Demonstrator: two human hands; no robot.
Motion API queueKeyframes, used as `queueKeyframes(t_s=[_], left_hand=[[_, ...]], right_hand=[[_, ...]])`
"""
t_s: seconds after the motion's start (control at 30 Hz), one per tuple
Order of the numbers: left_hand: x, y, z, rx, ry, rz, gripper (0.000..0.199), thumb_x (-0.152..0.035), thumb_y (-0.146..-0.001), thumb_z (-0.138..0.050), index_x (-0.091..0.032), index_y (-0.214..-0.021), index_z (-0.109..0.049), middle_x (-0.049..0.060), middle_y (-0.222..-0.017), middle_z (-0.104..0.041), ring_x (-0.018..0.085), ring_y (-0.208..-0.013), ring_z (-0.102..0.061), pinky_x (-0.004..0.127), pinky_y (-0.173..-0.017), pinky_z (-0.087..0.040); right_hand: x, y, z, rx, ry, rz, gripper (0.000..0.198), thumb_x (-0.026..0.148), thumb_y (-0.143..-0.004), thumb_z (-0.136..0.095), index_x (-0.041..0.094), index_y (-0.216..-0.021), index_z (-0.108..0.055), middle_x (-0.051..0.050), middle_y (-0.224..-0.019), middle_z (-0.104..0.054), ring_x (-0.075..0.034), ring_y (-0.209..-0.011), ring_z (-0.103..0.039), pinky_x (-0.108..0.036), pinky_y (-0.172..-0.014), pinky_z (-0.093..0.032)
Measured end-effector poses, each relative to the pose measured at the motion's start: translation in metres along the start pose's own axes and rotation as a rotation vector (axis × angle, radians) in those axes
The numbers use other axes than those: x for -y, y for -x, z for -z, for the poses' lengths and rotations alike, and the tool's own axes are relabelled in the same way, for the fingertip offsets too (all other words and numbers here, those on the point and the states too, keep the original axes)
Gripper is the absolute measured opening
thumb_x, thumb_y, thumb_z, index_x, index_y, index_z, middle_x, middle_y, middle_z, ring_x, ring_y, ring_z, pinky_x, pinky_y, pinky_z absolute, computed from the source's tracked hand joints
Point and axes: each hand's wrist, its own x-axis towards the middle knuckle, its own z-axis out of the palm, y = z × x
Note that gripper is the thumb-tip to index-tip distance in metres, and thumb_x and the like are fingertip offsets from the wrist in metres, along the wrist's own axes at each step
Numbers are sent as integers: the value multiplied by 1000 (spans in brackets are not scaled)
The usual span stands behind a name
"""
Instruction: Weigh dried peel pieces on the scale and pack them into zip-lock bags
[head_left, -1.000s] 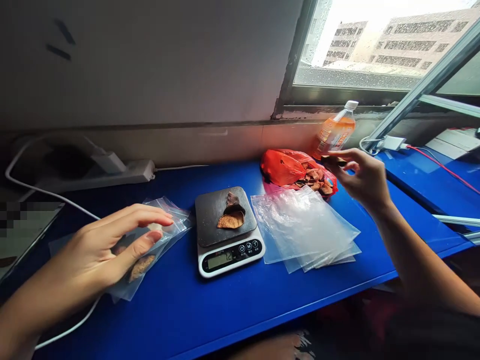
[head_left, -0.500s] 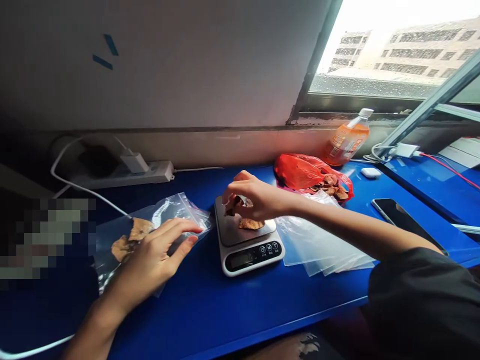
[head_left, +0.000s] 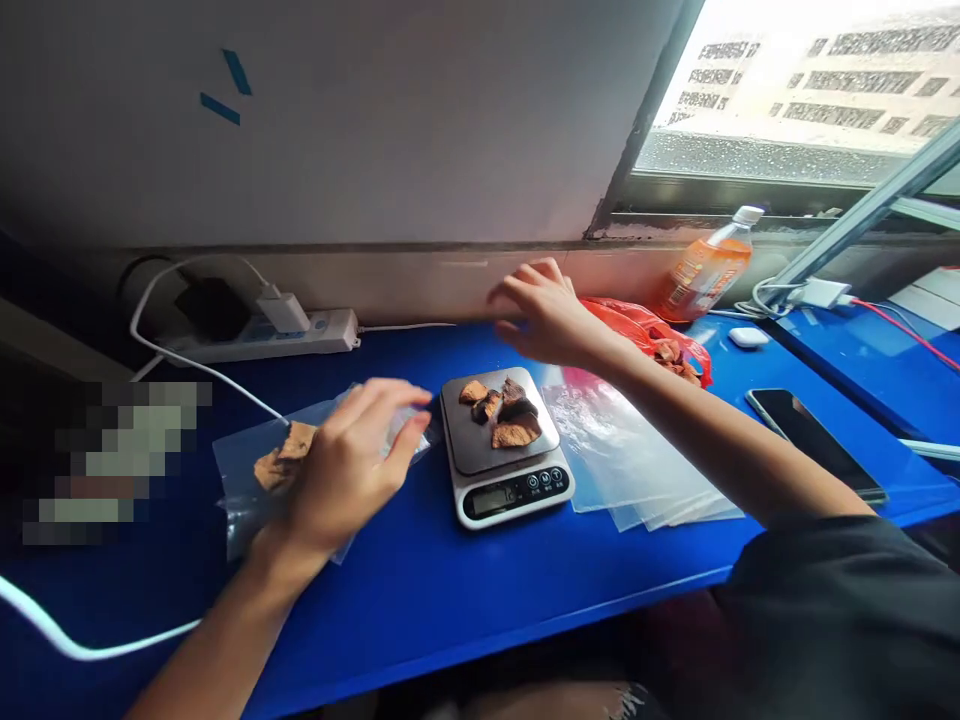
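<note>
Several brown dried slices [head_left: 516,430] lie on the metal plate of a white kitchen scale [head_left: 471,455], whose small display is lit. My right hand [head_left: 541,305] is raised behind the scale, fingers apart and holding nothing. To the left of the scale, my left hand [head_left: 356,460] hovers with its thumb and fingers spread, nothing between them. Beneath it, partly hidden, is a clear zip bag [head_left: 244,440] with more brown slices [head_left: 281,462] on or in it; I cannot tell which.
A red plastic bag [head_left: 626,322] of similar slices sits behind my right forearm. Clear bags [head_left: 645,480] are fanned out right of the scale. A phone [head_left: 810,440], an orange drink bottle [head_left: 709,265], a white earbud case [head_left: 748,338] and a power strip [head_left: 330,332] also stand around.
My right hand has let go of dark pieces onto the scale plate and lifted up and away toward the wall. My left hand has moved slightly right in view.
</note>
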Motion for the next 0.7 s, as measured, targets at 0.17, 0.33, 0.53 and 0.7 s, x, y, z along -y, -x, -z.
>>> queueKeyframes(t_s=[0.17, 0.33, 0.53, 0.7], left_hand=[[-73, -69, -44, -23, 137, -81, 17, -23, -91, -62, -16, -107, -61, 12, -117, -61, 26, -109, -62, 42, -100, -51], [-116, -93, -71, 66, 193, -125, 16, -27, -90, -66, -16, -84, -56, 14, -109, -57, 29, -105, -63, 46, -100, -51], [-128, -95, -62, 12, 144, -3, 5, -17, -90, -62, -14, -93, -60, 11, -109, -61, 28, -108, -61, 49, -102, -48], [-82, -80, -33, 312, 367, 68, 18, -34, -89, -60, -18, -90, -69, 1, -81, -71, 17, -72, -64, 30, -67, -52]], right_hand=[[-6, -65, -18, -62, 103, -221, 28, 24, -91, -53, 16, -117, -58, -17, -129, -54, -39, -131, -35, -62, -101, -36], [-15, -98, -14, -135, 71, -383, 30, 22, -89, -52, 14, -117, -56, -17, -132, -53, -37, -133, -33, -61, -103, -34], [-36, -112, -21, -176, -27, -409, 24, 23, -92, -45, 10, -110, -57, -16, -119, -55, -39, -132, -38, -67, -99, -35], [-80, -62, -14, -329, -168, -253, 19, 33, -90, -53, 17, -98, -60, -10, -97, -64, -28, -101, -60, -51, -91, -50]])
